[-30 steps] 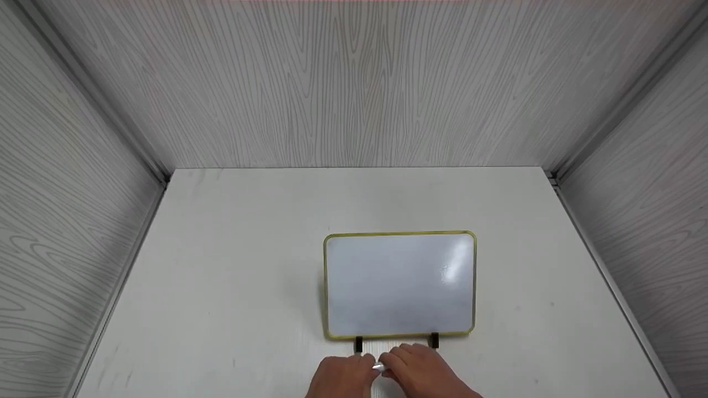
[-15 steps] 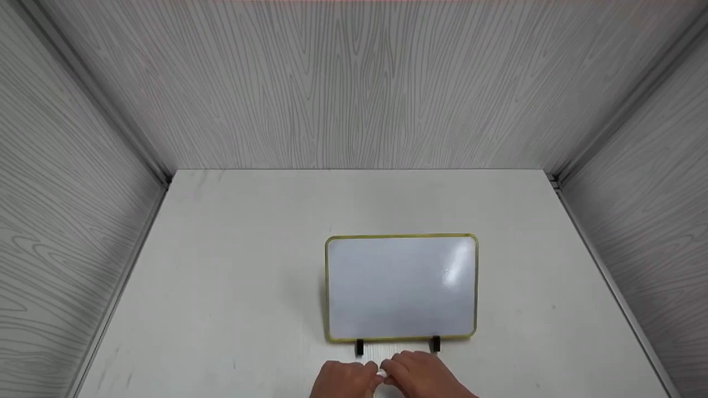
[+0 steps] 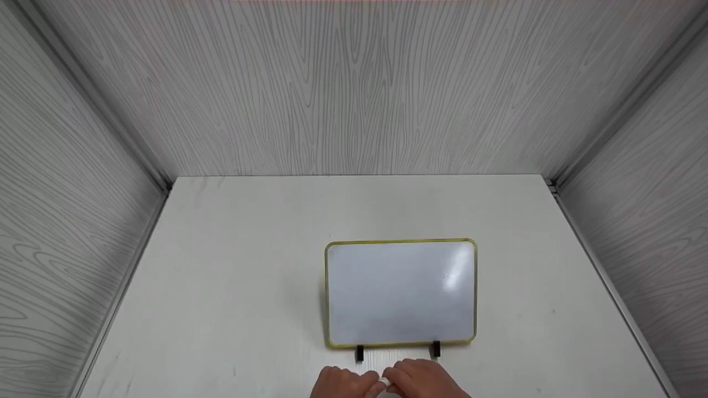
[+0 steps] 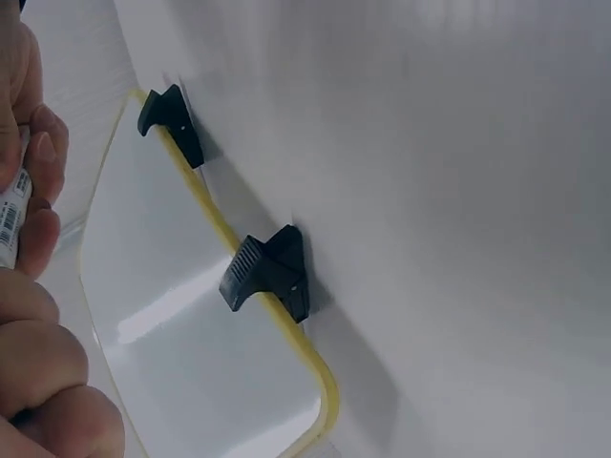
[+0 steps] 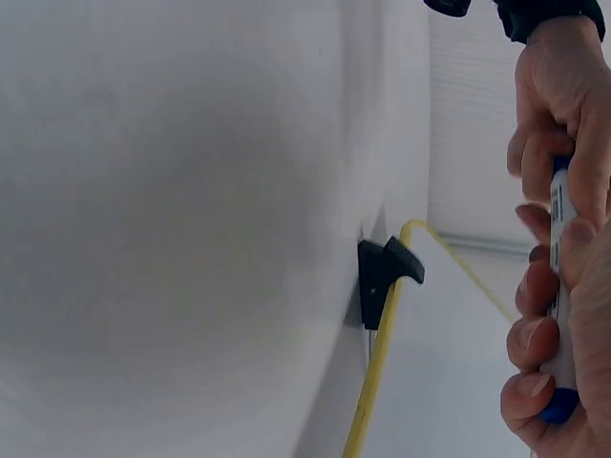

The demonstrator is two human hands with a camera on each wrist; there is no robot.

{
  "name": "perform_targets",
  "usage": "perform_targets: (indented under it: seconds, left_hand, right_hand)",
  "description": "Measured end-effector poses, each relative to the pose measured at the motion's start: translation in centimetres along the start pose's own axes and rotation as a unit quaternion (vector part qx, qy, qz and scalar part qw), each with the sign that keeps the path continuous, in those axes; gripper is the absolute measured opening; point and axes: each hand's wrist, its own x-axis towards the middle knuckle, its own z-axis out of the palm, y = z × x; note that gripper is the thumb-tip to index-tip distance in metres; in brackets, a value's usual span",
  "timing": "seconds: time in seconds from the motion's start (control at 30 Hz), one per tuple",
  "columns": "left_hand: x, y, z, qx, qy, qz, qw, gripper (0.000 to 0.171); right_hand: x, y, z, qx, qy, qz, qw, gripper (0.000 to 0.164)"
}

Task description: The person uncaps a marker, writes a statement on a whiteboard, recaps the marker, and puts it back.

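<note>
A white marker with blue ends (image 5: 563, 339) is held between both hands, low in the head view. My right hand (image 3: 425, 380) curls its fingers round the marker's white barrel, with one blue end (image 5: 558, 407) showing past the fingers in the right wrist view. From the other side my left hand (image 3: 344, 382) grips the marker near its other blue end, which the fingers mostly cover. A printed barcode shows on the barrel (image 4: 11, 219) in the left wrist view. Just beyond the hands is a whiteboard (image 3: 401, 293) with a yellow frame.
Two black clips or feet hold the whiteboard's near edge, a left one (image 3: 360, 352) and a right one (image 3: 436, 349). The white table (image 3: 238, 276) is bounded by wood-grain panels at the back (image 3: 354, 88), left (image 3: 61, 210) and right (image 3: 647, 221).
Both hands stay together on the marker, and less of its white barrel shows between them. Whiteboard, table and hands all sit slightly lower in the head view.
</note>
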Motion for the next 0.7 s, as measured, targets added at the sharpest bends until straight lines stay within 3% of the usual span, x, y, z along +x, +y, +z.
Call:
perform_targets:
  seconds: [0.13, 0.23, 0.33, 0.4, 0.5, 0.63, 0.7]
  left_hand:
    - [0.4, 0.4, -0.9, 0.0, 0.05, 0.009, 0.9987, 0.046]
    - [0.8, 0.6, -1.2, 0.009, 0.072, 0.008, 0.9973, 0.048]
    - [0.9, 0.8, -1.3, -0.003, 0.071, -0.002, 0.9974, 0.045]
    - [0.7, 0.9, -1.3, -0.031, 0.062, -0.013, 0.9975, 0.039]
    - [0.6, 1.2, -1.4, -0.07, 0.046, -0.028, 0.9961, 0.029]
    - [0.6, 1.3, -1.5, -0.1, 0.038, -0.04, 0.9935, 0.025]
    - [0.7, 1.3, -1.5, -0.11, 0.042, -0.043, 0.9921, 0.025]
  right_hand:
    - [0.1, -0.2, -1.1, 0.033, 0.029, -0.008, 0.999, 0.019]
    - [0.4, -0.2, -2.1, 0.091, 0.057, -0.005, 0.994, 0.024]
    - [0.5, -0.1, -3.0, 0.216, 0.058, 0.031, 0.974, 0.027]
    - [0.5, -0.1, -3.5, 0.315, 0.046, 0.074, 0.945, 0.026]
    - [0.3, -0.4, -4.0, 0.435, 0.038, 0.154, 0.886, 0.023]
    - [0.2, -0.9, -4.4, 0.523, 0.056, 0.24, 0.816, 0.018]
    - [0.3, -1.2, -4.4, 0.546, 0.069, 0.264, 0.792, 0.017]
